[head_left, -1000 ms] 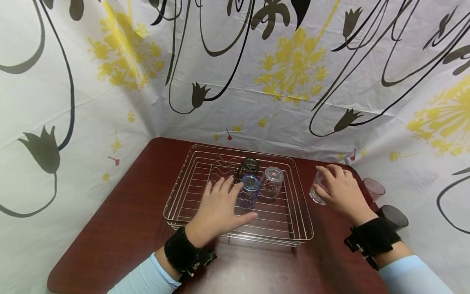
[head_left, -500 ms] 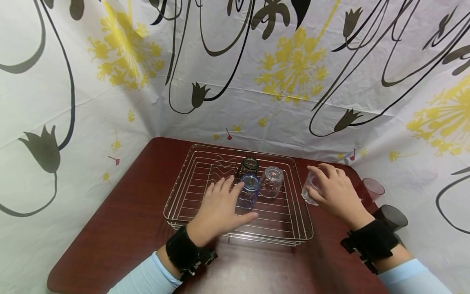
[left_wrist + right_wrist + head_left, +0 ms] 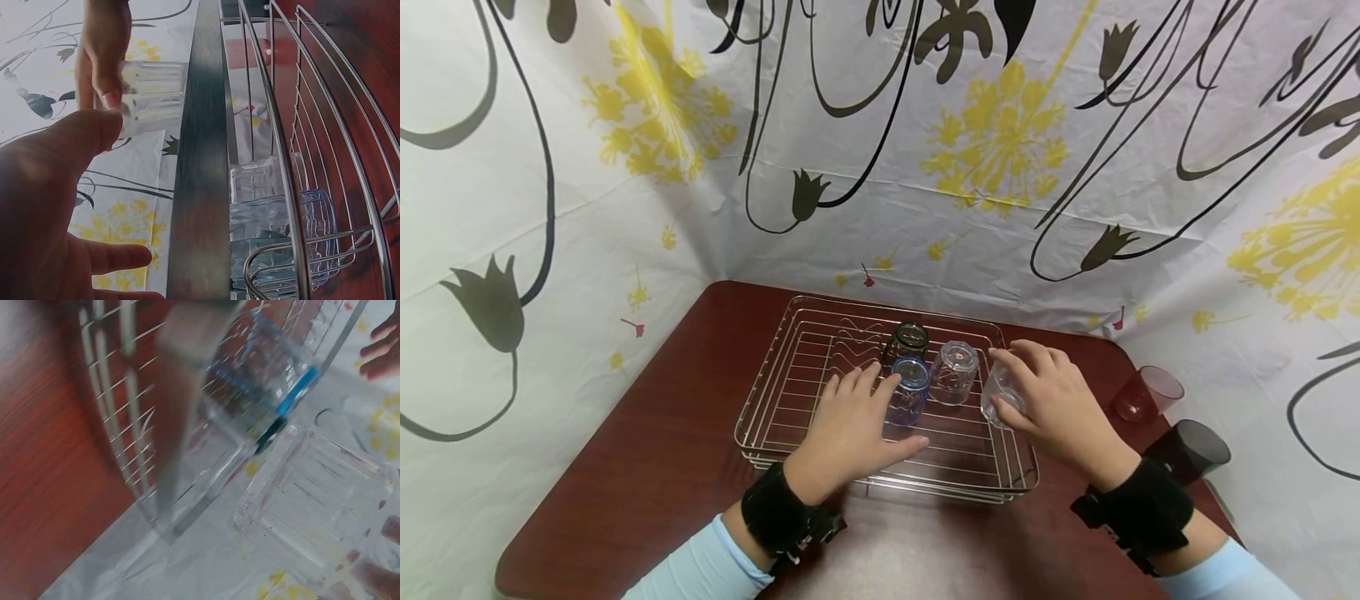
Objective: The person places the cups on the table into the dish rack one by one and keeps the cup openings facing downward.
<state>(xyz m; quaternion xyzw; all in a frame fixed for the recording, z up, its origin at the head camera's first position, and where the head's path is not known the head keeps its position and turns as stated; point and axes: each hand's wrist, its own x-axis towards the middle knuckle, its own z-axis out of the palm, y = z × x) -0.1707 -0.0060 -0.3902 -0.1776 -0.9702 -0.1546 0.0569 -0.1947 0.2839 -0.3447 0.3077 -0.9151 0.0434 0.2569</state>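
**Glass tumbler (image 3: 1001, 392), clear, held over right side of wire rack (image 3: 925, 489)**

Right hand (image 3: 1060, 412): fingers round the tumbler. Left hand (image 3: 848, 429): fingers spread, gripping nothing, near the blue tumbler (image 3: 910, 392). Step, as judged: loading the rack. Next move probably calls for lowering between the rack's rim and the inverted clear glass (image 3: 955, 375), without knocking it. Outstanding, on table (image 3: 625, 467): red tumbler (image 3: 1150, 393), black tumbler (image 3: 1189, 452).

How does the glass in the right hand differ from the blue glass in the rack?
The held glass is colourless, while the blue glass is tinted. The right hand holds the held glass up above the rack, whereas the blue glass stands upside down inside it. Both are see-through.
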